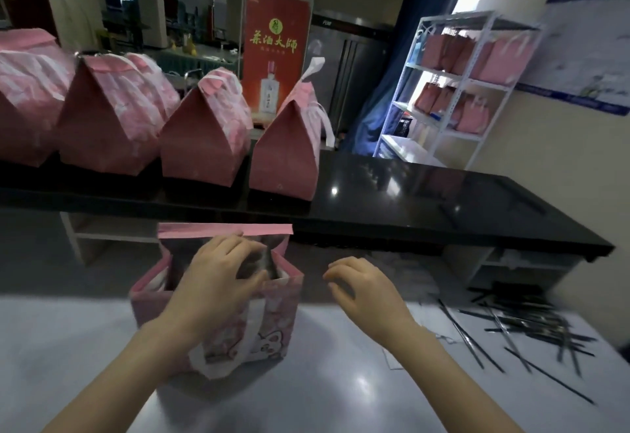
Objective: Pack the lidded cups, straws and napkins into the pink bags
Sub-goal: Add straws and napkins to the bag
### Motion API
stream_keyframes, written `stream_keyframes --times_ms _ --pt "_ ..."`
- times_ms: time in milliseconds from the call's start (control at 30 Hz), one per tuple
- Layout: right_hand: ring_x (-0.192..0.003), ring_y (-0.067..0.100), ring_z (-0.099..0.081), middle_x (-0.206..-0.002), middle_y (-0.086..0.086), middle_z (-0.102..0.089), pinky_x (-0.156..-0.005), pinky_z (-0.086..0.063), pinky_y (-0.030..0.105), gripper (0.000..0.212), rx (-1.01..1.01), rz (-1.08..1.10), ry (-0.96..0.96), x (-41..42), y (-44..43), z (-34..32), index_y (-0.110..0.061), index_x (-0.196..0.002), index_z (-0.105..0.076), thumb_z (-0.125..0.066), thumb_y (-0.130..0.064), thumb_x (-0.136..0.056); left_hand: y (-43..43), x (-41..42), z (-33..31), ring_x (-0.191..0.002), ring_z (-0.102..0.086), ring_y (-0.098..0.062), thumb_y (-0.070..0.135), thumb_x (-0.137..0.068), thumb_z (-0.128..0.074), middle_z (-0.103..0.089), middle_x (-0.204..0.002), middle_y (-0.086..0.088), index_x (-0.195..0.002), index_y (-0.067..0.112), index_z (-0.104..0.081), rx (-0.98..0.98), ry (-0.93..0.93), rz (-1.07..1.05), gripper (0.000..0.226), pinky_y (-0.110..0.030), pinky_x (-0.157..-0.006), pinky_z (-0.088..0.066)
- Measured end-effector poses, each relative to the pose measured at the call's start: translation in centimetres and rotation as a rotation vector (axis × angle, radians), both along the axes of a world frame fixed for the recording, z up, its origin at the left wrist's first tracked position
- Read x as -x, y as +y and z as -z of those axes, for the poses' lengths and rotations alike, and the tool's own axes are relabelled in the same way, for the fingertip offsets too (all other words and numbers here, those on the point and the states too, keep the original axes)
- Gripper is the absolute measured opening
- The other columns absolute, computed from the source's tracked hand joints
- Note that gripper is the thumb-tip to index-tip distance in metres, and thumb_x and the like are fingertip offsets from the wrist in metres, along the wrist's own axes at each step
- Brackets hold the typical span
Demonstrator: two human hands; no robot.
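Note:
An open pink bag (283,313) with a white handle stands on the white table (341,391) in front of me. My left hand (214,275) reaches into its mouth, fingers and thumb curled round a dark lidded cup (257,265) that sits partly inside the bag. My right hand (361,286) hovers just right of the bag with loosely curled fingers and holds nothing. A pile of thin black straws (531,330) lies on the table to the right. The view is blurred, and no napkins can be made out.
Several closed pink bags (286,149) stand in a row on the black counter (443,207) behind the table. A white shelf rack (456,91) at the back right holds more pink bags. A red poster (276,54) stands behind the counter.

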State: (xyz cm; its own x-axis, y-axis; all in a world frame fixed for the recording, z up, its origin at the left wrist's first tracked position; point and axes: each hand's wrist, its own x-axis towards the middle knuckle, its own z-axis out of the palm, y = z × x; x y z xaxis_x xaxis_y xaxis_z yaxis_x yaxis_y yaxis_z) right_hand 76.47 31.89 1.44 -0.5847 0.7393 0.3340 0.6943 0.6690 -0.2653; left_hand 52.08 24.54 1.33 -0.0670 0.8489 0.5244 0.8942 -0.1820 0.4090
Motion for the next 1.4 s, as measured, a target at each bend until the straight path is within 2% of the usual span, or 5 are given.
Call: stream_keyframes --times_ms 167,567,800,1200,1400 --pt "-0.108 0.013 -0.053 -0.117 -0.01 -0.061 -0.09 -0.041 0.023 0.021 0.089 0.162 -0.058 -8.8 2.5 2.8 -0.022 -0.111 -0.067 -0.055 -0.026 -0.094 3.8 -8.5 0.7 -0.093 -0.062 -0.018 0.019 -0.077 -0.078 -0.068 -0.096 0.006 -0.099 0.018 -0.071 -0.027 -0.001 0.164 0.023 -0.038 -0.081 -0.051" --pt "-0.114 0.017 -0.051 -0.119 -0.005 -0.057 -0.088 -0.043 0.03 0.04 0.407 0.583 -0.156 -30.1 10.1 9.6 -0.027 -0.122 -0.058 -0.062 -0.043 -0.086 17.3 -32.0 10.2 -0.106 -0.052 -0.006 0.03 -0.088 -0.061 -0.061 -0.107 0.018 -0.11 0.028 -0.063 0.338 -0.029 0.412 0.022 -0.022 -0.088 -0.04" --pt "-0.123 0.022 -0.042 -0.129 0.001 -0.048 -0.094 -0.042 0.035 0.062 0.53 0.641 -0.176 -33.6 13.6 15.7 -0.023 -0.129 -0.049 -0.066 -0.053 -0.078 21.8 -39.8 15.6 -0.114 -0.051 -0.012 0.026 -0.086 -0.058 -0.059 -0.118 0.01 -0.117 0.026 -0.061 0.555 0.077 0.412 0.031 -0.026 -0.092 -0.041" --pt "-0.106 0.028 -0.054 -0.111 0.006 -0.057 -0.072 -0.042 0.033 0.02 0.512 0.592 -0.183 -35.2 16.4 18.9 -0.016 -0.107 -0.059 -0.05 -0.012 -0.09 23.7 -42.6 18.2 -0.106 -0.057 -0.02 0.032 -0.097 -0.043 -0.055 -0.123 0.005 -0.122 0.025 -0.058 0.594 0.249 0.302 0.03 -0.031 -0.088 -0.042" --pt "-0.099 0.025 -0.059 -0.105 0.0 -0.06 -0.07 -0.042 0.031 0.017 0.482 0.558 -0.21 -37.9 15.8 18.6 -0.019 -0.101 -0.062 -0.053 -0.018 -0.087 24.1 -42.6 17.9 -0.104 -0.06 -0.022 0.023 -0.091 -0.056 -0.055 -0.12 0.001 -0.124 0.02 -0.054 0.561 0.02 0.29 0.033 -0.034 -0.089 -0.045"
